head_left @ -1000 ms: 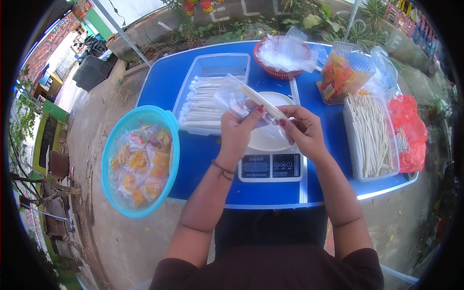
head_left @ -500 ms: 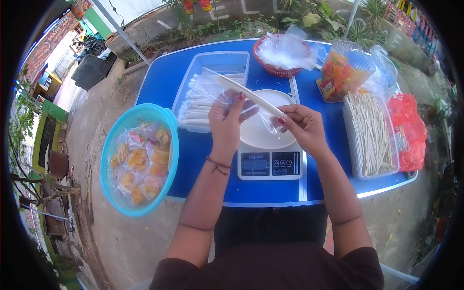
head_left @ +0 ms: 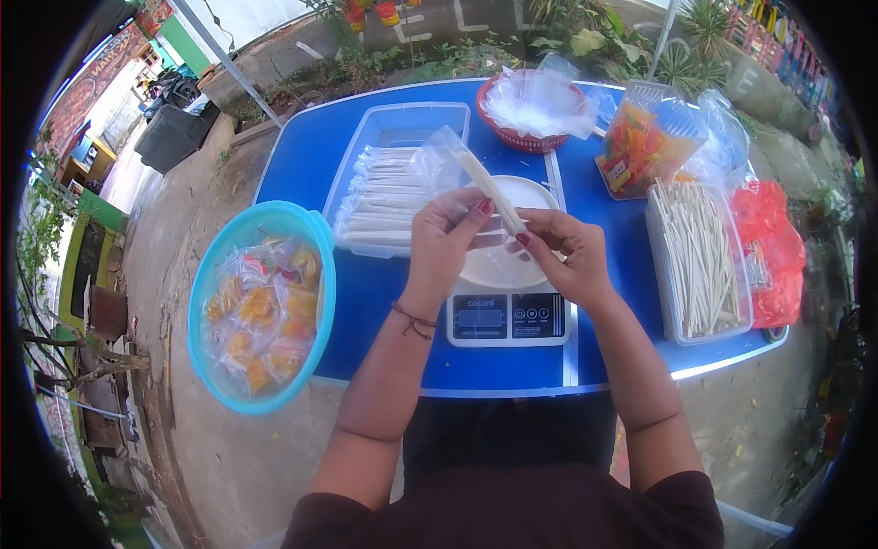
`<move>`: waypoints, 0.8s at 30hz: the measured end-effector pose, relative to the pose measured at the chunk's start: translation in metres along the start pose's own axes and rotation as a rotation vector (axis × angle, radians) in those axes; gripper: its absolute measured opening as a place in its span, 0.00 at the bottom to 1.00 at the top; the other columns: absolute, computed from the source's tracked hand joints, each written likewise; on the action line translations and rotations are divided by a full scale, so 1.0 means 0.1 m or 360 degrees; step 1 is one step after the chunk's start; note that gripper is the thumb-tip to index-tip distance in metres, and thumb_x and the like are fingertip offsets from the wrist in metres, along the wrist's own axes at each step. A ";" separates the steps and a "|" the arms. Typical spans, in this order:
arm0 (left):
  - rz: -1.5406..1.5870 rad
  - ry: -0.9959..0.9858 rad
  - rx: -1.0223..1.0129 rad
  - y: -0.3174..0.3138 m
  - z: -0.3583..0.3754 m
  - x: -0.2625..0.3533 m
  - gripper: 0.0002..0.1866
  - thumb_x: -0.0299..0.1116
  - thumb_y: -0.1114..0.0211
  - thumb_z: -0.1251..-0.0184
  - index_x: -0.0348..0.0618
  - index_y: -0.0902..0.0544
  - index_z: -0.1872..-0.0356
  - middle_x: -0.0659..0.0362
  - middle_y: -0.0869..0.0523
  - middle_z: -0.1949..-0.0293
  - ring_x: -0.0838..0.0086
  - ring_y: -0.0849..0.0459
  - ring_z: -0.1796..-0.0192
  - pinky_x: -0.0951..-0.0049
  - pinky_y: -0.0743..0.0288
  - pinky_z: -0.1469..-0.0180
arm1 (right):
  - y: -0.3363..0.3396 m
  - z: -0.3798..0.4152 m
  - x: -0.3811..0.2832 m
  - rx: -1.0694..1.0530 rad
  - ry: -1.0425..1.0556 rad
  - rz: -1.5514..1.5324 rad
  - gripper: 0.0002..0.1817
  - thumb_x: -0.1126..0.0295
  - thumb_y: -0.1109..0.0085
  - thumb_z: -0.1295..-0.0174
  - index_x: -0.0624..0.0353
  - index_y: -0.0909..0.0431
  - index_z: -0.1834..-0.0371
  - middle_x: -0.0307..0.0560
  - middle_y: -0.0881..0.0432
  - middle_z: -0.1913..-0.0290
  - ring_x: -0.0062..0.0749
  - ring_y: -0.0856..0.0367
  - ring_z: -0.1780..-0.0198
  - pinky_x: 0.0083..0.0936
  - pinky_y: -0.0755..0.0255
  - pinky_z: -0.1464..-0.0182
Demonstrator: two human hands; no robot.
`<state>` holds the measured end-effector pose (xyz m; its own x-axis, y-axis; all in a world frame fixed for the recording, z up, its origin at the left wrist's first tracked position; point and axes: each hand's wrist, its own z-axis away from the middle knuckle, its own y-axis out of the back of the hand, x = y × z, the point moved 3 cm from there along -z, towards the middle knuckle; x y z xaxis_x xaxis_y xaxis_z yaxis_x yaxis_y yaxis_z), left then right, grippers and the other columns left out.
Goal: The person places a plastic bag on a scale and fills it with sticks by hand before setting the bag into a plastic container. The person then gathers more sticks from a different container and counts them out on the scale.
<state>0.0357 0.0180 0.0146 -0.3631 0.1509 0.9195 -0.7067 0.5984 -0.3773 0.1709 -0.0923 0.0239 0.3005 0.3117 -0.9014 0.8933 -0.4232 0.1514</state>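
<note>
A slim clear plastic bag of pale sticks [head_left: 479,181] slants over the kitchen scale [head_left: 508,319], its loose film end pointing up and left. My left hand [head_left: 450,229] is closed on it, thumb pressed along the middle of the bundle. At the lower end, my right hand [head_left: 569,249] pinches the bag between thumb and fingers. Both hands partly cover the scale's round white plate [head_left: 498,269]. Beyond my left hand, a clear plastic box [head_left: 410,113] holds several similar filled bags [head_left: 380,201] laid in a stack.
Left of the table, a turquoise basin [head_left: 207,366] holds bagged orange snacks [head_left: 261,302]. A red basket [head_left: 530,142] of clear bags stands at the back. To the right are a container of loose pale sticks [head_left: 695,261], a tub of colourful packets [head_left: 631,146] and a red plastic bag [head_left: 768,238].
The bag of sticks has swung to a steeper slant and come lower. My right hand has shifted slightly down and left, and my left hand has moved a little right and down.
</note>
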 end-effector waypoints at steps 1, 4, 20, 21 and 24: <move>0.0016 0.0014 0.0023 0.00 0.00 0.00 0.09 0.28 0.37 0.30 0.36 0.18 0.53 0.51 0.12 0.58 0.67 0.11 0.58 0.69 0.13 0.57 | 0.01 0.00 0.00 0.0026 0.0071 0.0098 0.14 0.80 0.38 0.39 0.65 0.19 0.49 0.49 0.12 0.63 0.27 0.12 0.63 0.21 0.19 0.59; 0.0061 0.0064 0.0091 0.02 0.01 0.02 0.09 0.27 0.36 0.31 0.34 0.18 0.53 0.50 0.12 0.58 0.65 0.11 0.58 0.70 0.13 0.58 | 0.02 0.02 -0.04 0.0101 0.0364 0.0449 0.16 0.80 0.36 0.42 0.64 0.18 0.49 0.49 0.12 0.66 0.28 0.11 0.66 0.20 0.19 0.63; -0.0063 -0.0186 0.0149 0.02 0.07 0.09 0.11 0.27 0.30 0.37 0.31 0.17 0.57 0.52 0.12 0.65 0.72 0.12 0.65 0.76 0.16 0.60 | -0.08 0.05 -0.17 0.0192 0.1143 0.1339 0.14 0.79 0.33 0.50 0.62 0.18 0.59 0.47 0.15 0.61 0.36 0.14 0.67 0.25 0.20 0.69; -0.0078 -0.0173 0.0193 0.01 0.07 0.10 0.11 0.27 0.29 0.37 0.31 0.17 0.58 0.53 0.12 0.66 0.75 0.13 0.66 0.77 0.17 0.60 | -0.08 0.04 -0.18 0.0189 0.1095 0.1213 0.13 0.79 0.34 0.49 0.62 0.18 0.58 0.47 0.15 0.62 0.35 0.14 0.67 0.25 0.21 0.69; -0.0060 -0.0165 0.0208 0.04 0.05 0.07 0.11 0.28 0.30 0.36 0.31 0.17 0.58 0.53 0.12 0.66 0.75 0.13 0.66 0.77 0.17 0.60 | -0.07 0.02 -0.17 0.0175 0.0833 0.0841 0.11 0.78 0.37 0.43 0.63 0.18 0.57 0.48 0.15 0.63 0.32 0.14 0.68 0.24 0.21 0.68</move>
<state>0.0277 0.0176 0.0191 -0.3911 0.0442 0.9193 -0.7914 0.4937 -0.3604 0.1594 -0.0961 0.0371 0.8241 0.3957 -0.4054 0.5559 -0.7025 0.4443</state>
